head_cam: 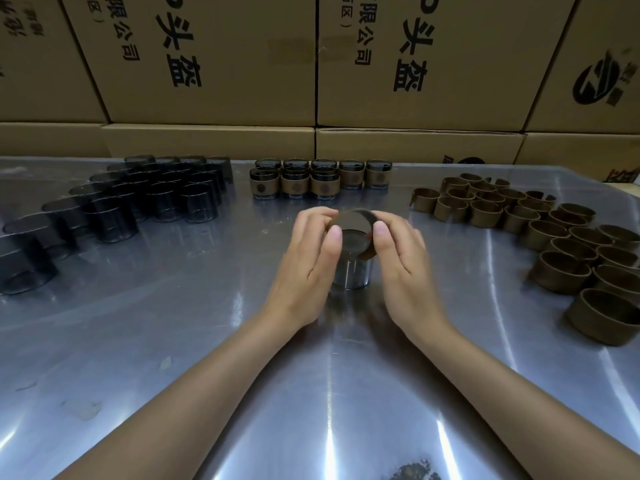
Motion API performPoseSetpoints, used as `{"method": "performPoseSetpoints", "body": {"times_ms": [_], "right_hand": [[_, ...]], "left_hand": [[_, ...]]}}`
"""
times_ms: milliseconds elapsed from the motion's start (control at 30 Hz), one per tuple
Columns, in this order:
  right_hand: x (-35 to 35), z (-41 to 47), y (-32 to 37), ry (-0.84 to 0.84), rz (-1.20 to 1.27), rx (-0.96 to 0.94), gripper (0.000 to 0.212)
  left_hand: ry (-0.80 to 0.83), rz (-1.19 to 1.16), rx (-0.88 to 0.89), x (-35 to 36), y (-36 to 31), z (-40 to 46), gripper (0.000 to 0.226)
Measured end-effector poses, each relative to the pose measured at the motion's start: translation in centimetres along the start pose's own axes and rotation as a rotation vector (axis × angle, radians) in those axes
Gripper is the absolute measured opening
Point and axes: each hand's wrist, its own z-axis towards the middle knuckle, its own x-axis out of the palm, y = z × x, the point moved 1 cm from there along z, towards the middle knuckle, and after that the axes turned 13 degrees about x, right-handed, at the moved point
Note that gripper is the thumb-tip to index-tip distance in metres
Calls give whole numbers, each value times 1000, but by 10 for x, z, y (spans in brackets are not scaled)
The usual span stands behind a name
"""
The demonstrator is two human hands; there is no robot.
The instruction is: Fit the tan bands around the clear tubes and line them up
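While the clear tube [350, 268] stands upright mid-table, a tan band [356, 216] sits round its top rim, pinched between the left hand [308, 261] and right hand [401, 258], thumbs pressing the near edge. Behind it are two rows of banded tubes [320, 180]. Bare tubes [138, 199] crowd the left, loose bands [540, 230] the right. It's a shiny metal table [173, 341], with cardboard boxes [214, 64] stacked behind.

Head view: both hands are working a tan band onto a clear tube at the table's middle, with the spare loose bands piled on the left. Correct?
Not quite. The head view shows the loose tan bands piled on the right; bare clear tubes stand on the left. Both the left hand and right hand do hold a tan band on the middle tube.
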Motion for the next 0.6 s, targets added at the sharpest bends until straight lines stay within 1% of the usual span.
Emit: {"method": "performPoseSetpoints", "body": {"times_ms": [67,167,233,333,367,433,500,600], "right_hand": [[0,3,-4,15,4,25,29],[0,7,-11,70,107,113,25],[1,8,-15,88,117,133,22],[1,10,-19,74,106,157,20],[0,10,-20,67,104,171,19],[0,11,-21,64,97,196,19],[0,12,-22,78,111,211,23],[-2,11,-22,199,117,235,43]], "left_hand": [[35,-49,-59,2,2,-2,56],[100,-122,-154,4,2,-2,60],[120,-126,-183,4,2,-2,52],[152,-118,-211,4,4,-1,39],[170,-128,-236,4,6,-1,41],[201,-173,-299,5,7,0,55],[214,-219,-321,5,8,1,65],[206,-251,-317,5,8,3,63]]}}
